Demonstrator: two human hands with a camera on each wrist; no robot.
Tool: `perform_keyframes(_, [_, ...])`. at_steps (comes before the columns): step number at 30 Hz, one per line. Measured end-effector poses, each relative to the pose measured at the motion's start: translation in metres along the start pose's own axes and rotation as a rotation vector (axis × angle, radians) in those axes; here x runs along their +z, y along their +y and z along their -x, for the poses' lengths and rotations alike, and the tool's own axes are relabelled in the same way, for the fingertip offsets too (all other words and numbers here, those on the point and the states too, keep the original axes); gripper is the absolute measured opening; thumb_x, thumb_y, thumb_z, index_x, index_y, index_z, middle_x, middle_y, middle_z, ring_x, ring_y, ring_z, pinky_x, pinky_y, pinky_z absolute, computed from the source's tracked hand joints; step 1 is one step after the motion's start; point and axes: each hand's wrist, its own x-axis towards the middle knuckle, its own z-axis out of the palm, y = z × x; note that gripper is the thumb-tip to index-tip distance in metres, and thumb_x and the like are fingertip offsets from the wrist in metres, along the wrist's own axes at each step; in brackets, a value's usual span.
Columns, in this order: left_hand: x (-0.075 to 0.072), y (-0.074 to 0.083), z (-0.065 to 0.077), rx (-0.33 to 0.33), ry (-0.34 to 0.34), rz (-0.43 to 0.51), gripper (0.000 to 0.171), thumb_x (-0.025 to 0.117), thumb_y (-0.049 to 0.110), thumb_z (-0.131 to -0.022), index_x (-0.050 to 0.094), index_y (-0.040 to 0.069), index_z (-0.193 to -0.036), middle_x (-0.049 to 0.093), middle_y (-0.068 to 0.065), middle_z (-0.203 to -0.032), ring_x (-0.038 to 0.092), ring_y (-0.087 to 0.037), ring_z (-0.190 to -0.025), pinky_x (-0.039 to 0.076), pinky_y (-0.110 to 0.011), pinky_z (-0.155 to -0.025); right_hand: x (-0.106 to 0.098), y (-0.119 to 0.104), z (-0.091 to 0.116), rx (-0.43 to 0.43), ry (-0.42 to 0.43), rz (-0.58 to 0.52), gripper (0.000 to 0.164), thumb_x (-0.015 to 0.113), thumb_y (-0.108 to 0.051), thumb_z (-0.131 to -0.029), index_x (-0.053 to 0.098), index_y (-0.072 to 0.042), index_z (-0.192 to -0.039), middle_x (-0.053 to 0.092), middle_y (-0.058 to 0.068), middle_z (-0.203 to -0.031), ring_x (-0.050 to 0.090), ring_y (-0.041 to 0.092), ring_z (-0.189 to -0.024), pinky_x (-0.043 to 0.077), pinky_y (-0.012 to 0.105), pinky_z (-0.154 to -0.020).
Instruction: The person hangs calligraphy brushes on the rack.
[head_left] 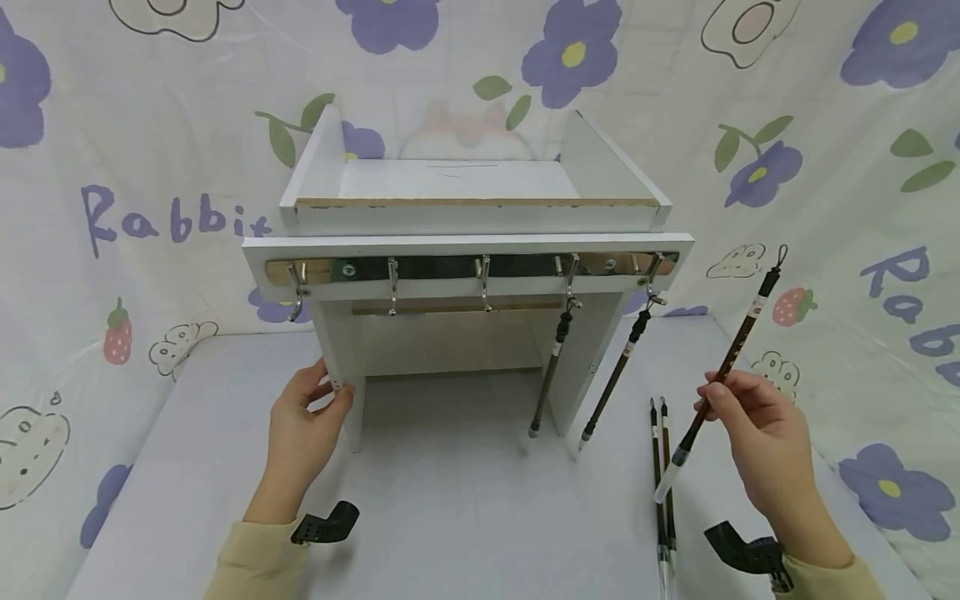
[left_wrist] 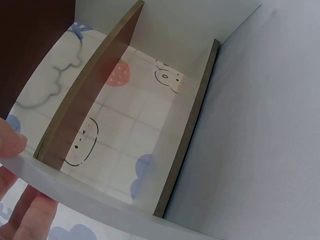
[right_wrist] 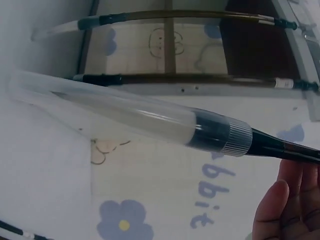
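A white shelf stand [head_left: 465, 243] has a metal rail of several hooks [head_left: 484, 283] along its front. My left hand [head_left: 303, 425] grips the front edge of its left side panel [head_left: 333, 342], thumb on one face and fingers on the other in the left wrist view. At the right, my right hand [head_left: 765, 442] pinches a calligraphy brush [head_left: 738, 346] by its dark handle. That brush slants with its loop up and its clear-capped tip [right_wrist: 125, 112] down. Two similar brushes hang by loops from the two rightmost hooks, one inner [head_left: 552, 379] and one outer [head_left: 617, 375].
Two more capped brushes [head_left: 658, 483] lie side by side on the white tabletop [head_left: 450, 517], right of the stand. An open tray-like section [head_left: 450, 179] tops the stand. Behind hangs a cloth [head_left: 780, 75] printed with flowers. Black wrist mounts [head_left: 326, 523] sit at both cuffs.
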Motion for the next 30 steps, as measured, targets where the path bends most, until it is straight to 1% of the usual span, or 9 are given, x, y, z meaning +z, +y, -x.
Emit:
perform_keyframes(3, [0.0, -0.002, -0.001, -0.009, 0.001, -0.01, 0.047, 0.065, 0.01, -0.092, 0.055, 0.017, -0.137, 0.058, -0.002, -0.126, 0.059, -0.025, -0.11, 0.055, -0.025, -0.083, 0.006, -0.005, 0.001, -0.047, -0.036, -0.051, 0.014, 0.053, 0.012, -0.093, 0.054, 0.017, -0.106, 0.067, 0.008, -0.1, 0.065, 0.016, -0.085, 0.054, 0.019, -0.077])
perform_keyframes(5, [0.001, -0.002, -0.001, -0.015, 0.001, -0.018, 0.047, 0.065, 0.009, -0.092, 0.055, 0.016, -0.138, 0.058, -0.003, -0.125, 0.058, -0.025, -0.11, 0.055, -0.026, -0.084, 0.011, -0.008, 0.002, -0.066, -0.06, -0.061, 0.013, 0.052, 0.014, -0.092, 0.054, 0.017, -0.105, 0.067, 0.009, -0.102, 0.066, 0.016, -0.087, 0.054, 0.02, -0.078])
perform_keyframes(8, [0.001, 0.0, -0.001, -0.024, -0.001, -0.024, 0.047, 0.064, 0.008, -0.092, 0.055, 0.015, -0.138, 0.058, -0.004, -0.125, 0.058, -0.025, -0.11, 0.054, -0.027, -0.084, 0.019, -0.011, 0.005, -0.073, -0.091, -0.013, 0.014, 0.054, 0.014, -0.092, 0.056, 0.016, -0.105, 0.066, 0.009, -0.103, 0.065, 0.015, -0.089, 0.055, 0.02, -0.078])
perform_keyframes(12, [0.001, 0.003, -0.001, -0.038, -0.003, -0.022, 0.047, 0.063, 0.006, -0.092, 0.054, 0.012, -0.138, 0.058, -0.006, -0.125, 0.058, -0.027, -0.11, 0.054, -0.027, -0.085, 0.031, -0.013, 0.01, -0.085, -0.142, 0.1, 0.015, 0.056, 0.014, -0.09, 0.058, 0.013, -0.105, 0.066, 0.009, -0.103, 0.065, 0.014, -0.089, 0.055, 0.02, -0.079])
perform_keyframes(15, [0.0, 0.003, -0.001, -0.038, -0.003, -0.019, 0.047, 0.064, 0.007, -0.092, 0.054, 0.013, -0.138, 0.057, -0.006, -0.126, 0.058, -0.026, -0.11, 0.054, -0.023, -0.084, 0.042, -0.013, 0.012, -0.119, -0.183, 0.198, 0.016, 0.058, 0.014, -0.089, 0.06, 0.009, -0.104, 0.066, 0.006, -0.103, 0.065, 0.013, -0.088, 0.054, 0.018, -0.078])
perform_keyframes(19, [-0.001, 0.002, -0.001, -0.017, 0.003, -0.012, 0.046, 0.065, 0.01, -0.092, 0.056, 0.016, -0.137, 0.058, -0.003, -0.126, 0.059, -0.024, -0.108, 0.052, -0.015, -0.081, 0.058, -0.012, 0.013, -0.156, -0.233, 0.295, 0.02, 0.063, 0.012, -0.087, 0.064, -0.001, -0.102, 0.067, 0.003, -0.099, 0.063, 0.011, -0.084, 0.052, 0.017, -0.072])
perform_keyframes(25, [-0.001, 0.003, 0.001, 0.012, 0.002, -0.008, 0.046, 0.065, 0.012, -0.092, 0.056, 0.019, -0.137, 0.058, -0.001, -0.123, 0.059, -0.024, -0.108, 0.054, -0.022, -0.082, 0.077, -0.006, 0.015, -0.181, -0.309, 0.313, 0.024, 0.067, 0.008, -0.085, 0.066, -0.01, -0.1, 0.067, 0.003, -0.09, 0.059, 0.011, -0.081, 0.052, 0.019, -0.072])
perform_keyframes(26, [-0.001, 0.003, 0.001, 0.014, 0.002, -0.007, 0.046, 0.065, 0.012, -0.092, 0.056, 0.019, -0.137, 0.059, -0.002, -0.122, 0.059, -0.024, -0.108, 0.054, -0.023, -0.082, 0.081, -0.009, 0.016, -0.192, -0.316, 0.321, 0.024, 0.067, 0.009, -0.085, 0.065, -0.01, -0.099, 0.067, 0.003, -0.088, 0.059, 0.011, -0.08, 0.052, 0.019, -0.071])
perform_keyframes(30, [0.0, 0.003, 0.001, 0.017, 0.001, -0.005, 0.046, 0.065, 0.012, -0.092, 0.057, 0.019, -0.137, 0.059, -0.002, -0.121, 0.059, -0.025, -0.108, 0.055, -0.026, -0.083, 0.09, -0.006, 0.017, -0.215, -0.333, 0.344, 0.025, 0.069, 0.008, -0.083, 0.066, -0.011, -0.098, 0.065, 0.0, -0.085, 0.058, 0.01, -0.077, 0.051, 0.021, -0.067])
